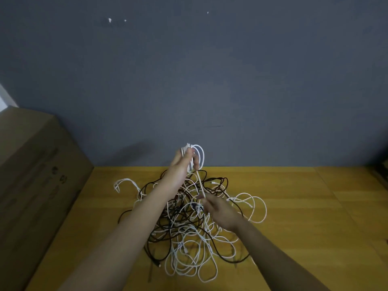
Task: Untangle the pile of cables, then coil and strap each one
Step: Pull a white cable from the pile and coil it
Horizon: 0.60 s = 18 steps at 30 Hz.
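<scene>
A pile of cables [189,227] lies on the table [294,206], about midway across it. Behind the table stands a wall [210,80]. A cardboard box [31,175] sits at the table's left edge, against that wall. Above the far side of the pile, the left hand [184,162] holds a small coil of cable [197,156]; one strand runs down to the right hand [218,211], nearer and lower, over the pile's middle. Something lies at the far right edge, perhaps another object.

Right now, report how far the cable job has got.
Done: no strapped coil shows anywhere on the table. In hand: the left hand holds up loops of a white cable, and the right hand pinches its taut strand. Left: the tangled pile of black and white cables.
</scene>
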Tool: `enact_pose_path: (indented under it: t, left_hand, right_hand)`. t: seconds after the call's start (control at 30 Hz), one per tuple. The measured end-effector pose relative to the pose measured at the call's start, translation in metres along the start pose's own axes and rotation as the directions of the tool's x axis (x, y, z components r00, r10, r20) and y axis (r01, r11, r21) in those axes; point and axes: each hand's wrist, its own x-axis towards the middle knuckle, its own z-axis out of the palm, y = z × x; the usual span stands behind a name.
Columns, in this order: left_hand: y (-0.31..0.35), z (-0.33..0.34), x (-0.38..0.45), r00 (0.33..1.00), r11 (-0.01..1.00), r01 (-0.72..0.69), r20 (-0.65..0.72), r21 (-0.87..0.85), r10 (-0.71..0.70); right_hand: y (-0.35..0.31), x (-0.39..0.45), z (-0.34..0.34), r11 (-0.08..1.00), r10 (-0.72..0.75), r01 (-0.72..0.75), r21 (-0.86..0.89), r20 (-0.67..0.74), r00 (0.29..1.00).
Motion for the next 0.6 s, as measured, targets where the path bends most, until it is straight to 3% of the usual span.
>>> enact_pose_path:
  t: [0.07,0.13,0.2,0.3,0.37,0.43,0.47,0.6]
  left_hand:
    - [-0.012,0.002,0.002,1.000,0.932,0.012,-0.019,0.362,-0.006]
    - [-0.023,0.000,0.000,0.995,0.754,-0.063,0.104,0.654,-0.007]
    - [-0.029,-0.007,-0.001,0.977,0.624,-0.136,0.207,0.769,-0.042]
    - [-0.033,-0.021,-0.006,0.943,0.541,-0.192,0.307,0.818,-0.130]
    - [-0.034,-0.024,-0.015,0.915,0.624,-0.089,0.312,0.776,-0.257]
    - [-0.025,-0.023,-0.025,0.896,0.799,0.155,0.259,0.581,-0.362]
    - [-0.019,-0.022,-0.028,0.888,0.857,0.210,0.274,0.471,-0.368]
    - [0.001,-0.022,-0.026,0.919,0.982,0.118,0.359,0.147,-0.164]
  right_hand:
    - [-0.014,-0.001,0.005,0.975,-0.128,0.131,-0.177,0.026,0.991]
    - [-0.030,-0.002,0.000,0.943,-0.231,0.221,-0.247,-0.009,0.973]
    - [-0.042,-0.004,-0.013,0.950,-0.274,0.260,-0.173,-0.063,0.960]
    - [-0.048,-0.004,-0.043,0.971,-0.221,0.234,0.056,-0.174,0.960]
    - [-0.044,0.001,-0.064,0.958,-0.135,0.193,0.211,-0.261,0.956]
    - [-0.036,0.008,-0.078,0.961,-0.103,0.168,0.220,-0.281,0.954]
    - [-0.032,0.011,-0.081,0.964,-0.103,0.164,0.208,-0.279,0.955]
    - [-0.012,0.021,-0.072,0.986,-0.038,0.076,0.152,-0.238,0.971]
